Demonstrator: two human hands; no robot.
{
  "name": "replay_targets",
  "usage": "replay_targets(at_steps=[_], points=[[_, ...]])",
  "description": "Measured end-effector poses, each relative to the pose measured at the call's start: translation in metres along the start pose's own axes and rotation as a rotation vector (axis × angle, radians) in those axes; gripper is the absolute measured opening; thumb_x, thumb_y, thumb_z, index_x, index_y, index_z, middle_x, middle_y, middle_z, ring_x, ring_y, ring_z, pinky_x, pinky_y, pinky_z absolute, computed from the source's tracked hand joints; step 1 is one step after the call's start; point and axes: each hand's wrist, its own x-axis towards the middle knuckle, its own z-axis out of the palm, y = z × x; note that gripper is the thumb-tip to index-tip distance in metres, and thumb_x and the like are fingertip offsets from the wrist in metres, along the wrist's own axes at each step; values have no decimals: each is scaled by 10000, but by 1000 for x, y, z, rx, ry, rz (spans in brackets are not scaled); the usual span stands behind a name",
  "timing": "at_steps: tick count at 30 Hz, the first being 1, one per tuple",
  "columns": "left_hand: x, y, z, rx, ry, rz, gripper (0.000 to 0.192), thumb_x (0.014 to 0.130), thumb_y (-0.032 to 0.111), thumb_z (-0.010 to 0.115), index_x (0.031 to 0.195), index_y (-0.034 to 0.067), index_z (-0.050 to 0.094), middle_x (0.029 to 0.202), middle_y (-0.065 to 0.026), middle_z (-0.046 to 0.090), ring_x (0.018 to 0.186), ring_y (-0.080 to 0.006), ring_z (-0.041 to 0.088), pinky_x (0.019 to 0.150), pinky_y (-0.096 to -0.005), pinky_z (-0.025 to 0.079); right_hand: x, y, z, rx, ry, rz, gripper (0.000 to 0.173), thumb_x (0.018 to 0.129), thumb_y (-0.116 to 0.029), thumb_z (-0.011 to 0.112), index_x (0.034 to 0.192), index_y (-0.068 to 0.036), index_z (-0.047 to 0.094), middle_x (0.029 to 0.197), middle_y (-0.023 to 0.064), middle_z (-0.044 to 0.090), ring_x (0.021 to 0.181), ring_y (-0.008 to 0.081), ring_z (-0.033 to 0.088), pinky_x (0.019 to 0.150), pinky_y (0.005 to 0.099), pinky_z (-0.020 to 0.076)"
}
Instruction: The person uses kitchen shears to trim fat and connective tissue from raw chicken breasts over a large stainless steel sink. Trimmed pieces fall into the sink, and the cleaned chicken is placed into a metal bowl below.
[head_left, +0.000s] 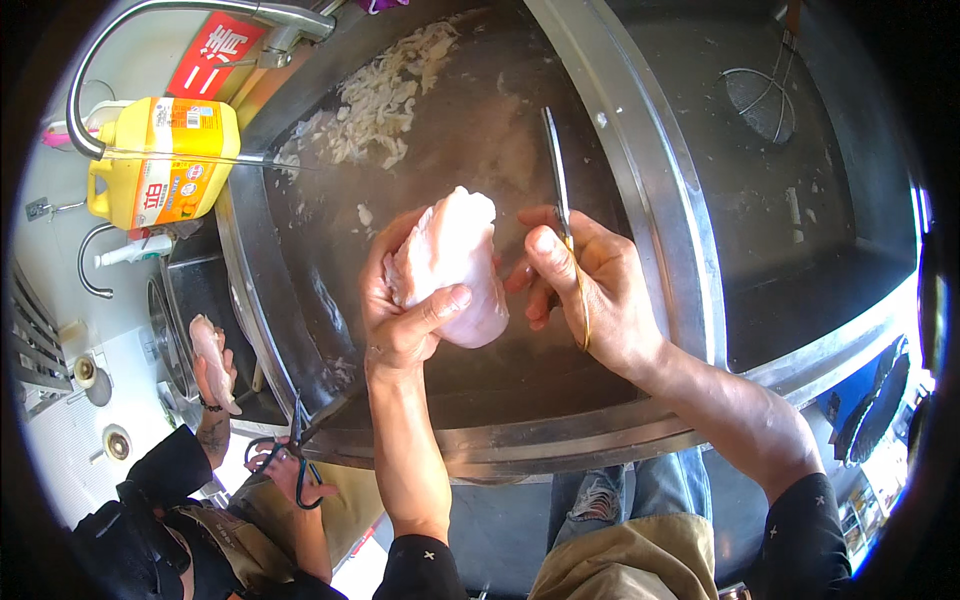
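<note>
A raw piece of poultry meat (457, 277), pale pink and apparently a chicken breast, rests in my left hand (405, 315) with the thumb laid across its near side. To its right, my right hand (600, 277) grips scissors (559, 165) by their gold-coloured handle, the blades pointing away from me. The blades look nearly closed and are apart from the meat. Both hands are above a steel sink basin (510, 405) of cloudy water. Pale trimmings (382, 97) lie in the basin's far left part.
A second basin (712, 247) on the right holds a wire strainer (759, 105). Water runs from a curved tap (75, 90) at left, beside a yellow jug (169, 161). A co-worker at lower left holds meat (214, 364) and dark-handled scissors (296, 442).
</note>
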Motion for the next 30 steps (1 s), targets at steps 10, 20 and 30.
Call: replay_targets(at_steps=[10,20,30], points=[[9,-1,5,-184,141,-43,750,784,238,865,1398,31,487,1375,-167,557,1177,-229,592,996,-400,520,-5,13,4,-612,-105,-304,830,801,-594,781,1188,114,588,849,201,572,695,283,606,605,385,494],[-1,-10,10,-86,170,-36,507,784,90,848,1223,25,604,1148,-98,666,1026,-180,639,910,-349,546,-7,12,5,-620,-52,-347,790,820,-550,779,1210,114,597,833,178,584,697,289,618,618,387,515],[-4,-13,13,-48,148,-43,503,789,82,837,1225,3,601,1124,-101,670,1008,-181,647,916,-333,525,-11,6,2,-387,38,-204,525,895,-458,746,875,56,641,636,99,545,557,177,512,523,346,449]])
